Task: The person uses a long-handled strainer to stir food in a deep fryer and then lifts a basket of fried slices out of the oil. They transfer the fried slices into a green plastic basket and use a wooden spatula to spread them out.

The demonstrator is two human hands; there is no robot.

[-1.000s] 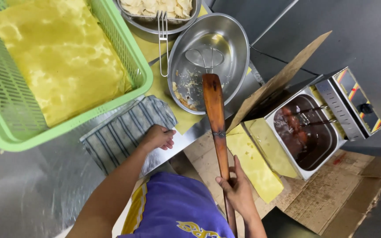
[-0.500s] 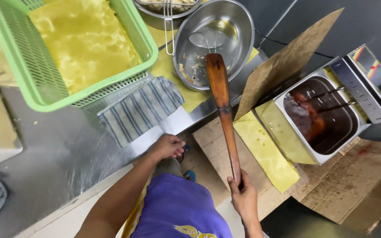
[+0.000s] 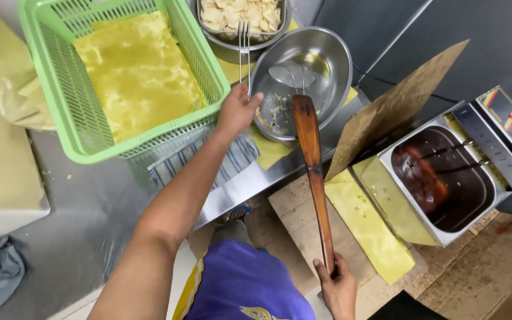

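A long wooden paddle (image 3: 314, 178) was held at its lower end by the right hand (image 3: 338, 288), whose fingers were curled shut around the handle; its broad brown blade was pointed up towards a steel bowl (image 3: 333, 65) and lay over the bowl's near rim. The left hand (image 3: 237, 110) was stretched out over the steel tabletop (image 3: 72, 237), its fingers loosely bent and only partly open, with the fingertips placed at the bowl's left rim, just beside the handle of a wire skimmer (image 3: 244, 44); whether anything was gripped could not be told. Oil and crumbs were seen in the bowl, and a second skimmer was rested inside it. A green plastic basket (image 3: 54, 101) lined with yellow paper was set to the left, with a striped cloth (image 3: 232, 160) below it. A deep fryer (image 3: 445, 178) filled with dark oil was placed on cardboard to the right.
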